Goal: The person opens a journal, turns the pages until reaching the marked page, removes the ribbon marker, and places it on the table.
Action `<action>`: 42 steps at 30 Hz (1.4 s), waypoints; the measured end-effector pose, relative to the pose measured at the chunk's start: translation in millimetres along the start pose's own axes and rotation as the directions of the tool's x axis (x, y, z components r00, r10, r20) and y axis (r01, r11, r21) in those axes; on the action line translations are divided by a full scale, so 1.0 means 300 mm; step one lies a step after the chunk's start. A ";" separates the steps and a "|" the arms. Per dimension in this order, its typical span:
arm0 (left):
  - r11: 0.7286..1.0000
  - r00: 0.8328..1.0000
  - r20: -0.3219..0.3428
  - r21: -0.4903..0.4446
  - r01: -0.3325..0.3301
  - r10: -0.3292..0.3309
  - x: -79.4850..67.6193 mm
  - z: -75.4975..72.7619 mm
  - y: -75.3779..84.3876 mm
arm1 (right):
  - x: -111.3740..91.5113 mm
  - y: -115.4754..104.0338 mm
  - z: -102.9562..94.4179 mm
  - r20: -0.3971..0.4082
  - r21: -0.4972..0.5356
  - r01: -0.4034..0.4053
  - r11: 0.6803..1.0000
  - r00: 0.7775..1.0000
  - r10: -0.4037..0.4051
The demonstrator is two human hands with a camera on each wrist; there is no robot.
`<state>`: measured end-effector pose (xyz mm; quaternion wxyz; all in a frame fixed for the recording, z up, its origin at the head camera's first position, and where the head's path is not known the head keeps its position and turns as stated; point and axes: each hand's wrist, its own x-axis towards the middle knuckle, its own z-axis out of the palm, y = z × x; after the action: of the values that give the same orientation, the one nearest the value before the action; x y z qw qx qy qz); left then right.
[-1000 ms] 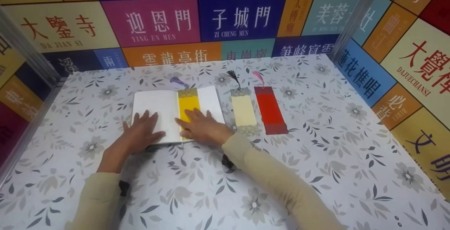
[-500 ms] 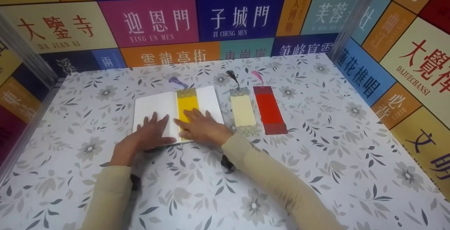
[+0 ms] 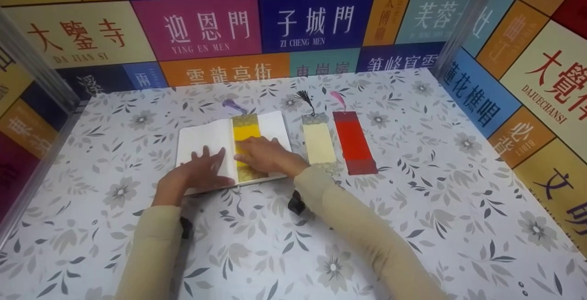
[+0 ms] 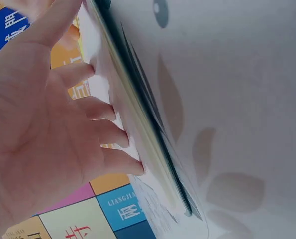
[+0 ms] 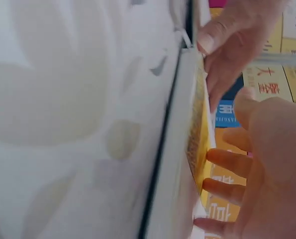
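An open book (image 3: 202, 135) with blank white pages lies on the table, its dark cover edge showing in both wrist views. Along the right page, beside the fold, lies a yellow bookmark (image 3: 246, 130) with patterned gold ends and a purple tassel (image 3: 235, 106). My left hand (image 3: 199, 171) rests on the left page with fingers spread, fingertips down on the paper and thumb near the fold. My right hand (image 3: 263, 154) is over the bookmark; in the right wrist view its fingertips (image 5: 210, 155) touch the yellow strip and the page. Neither hand grips anything.
To the right of the book lie a cream bookmark (image 3: 319, 141) with a black tassel and a red bookmark (image 3: 353, 139) with a pink tassel. The table (image 3: 275, 254) has a leaf-patterned white cover. Panels with Chinese lettering (image 3: 206, 29) stand along the back and sides.
My left hand has slid right across the left page toward the fold. My right hand has shifted slightly right, uncovering the bookmark's lower gold end.
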<state>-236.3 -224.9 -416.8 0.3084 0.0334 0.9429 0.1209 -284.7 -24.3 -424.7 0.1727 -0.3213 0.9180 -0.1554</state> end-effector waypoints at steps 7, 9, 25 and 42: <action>0.998 0.999 0.023 -0.052 0.040 -0.039 -0.015 -0.005 0.001 | 0.036 -0.002 0.004 -0.221 0.271 -0.259 0.927 0.921 0.322; 0.997 0.999 0.017 -0.074 0.037 -0.036 -0.020 0.000 0.001 | 0.033 -0.018 0.011 -0.213 0.318 -0.344 0.884 0.882 0.420; 0.971 0.998 0.009 -0.229 0.067 -0.067 -0.012 0.019 -0.006 | 0.017 -0.043 -0.006 -0.101 0.329 -0.449 0.831 0.858 0.504; 0.979 0.999 -0.033 -0.205 0.013 -0.021 -0.013 0.022 -0.003 | -0.010 0.132 -0.146 0.091 0.822 -0.360 0.443 0.849 0.521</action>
<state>-229.3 -224.8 -420.0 0.2947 -0.0086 0.9310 0.2151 -321.9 14.7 -400.8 0.2530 0.0609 0.8031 -0.5360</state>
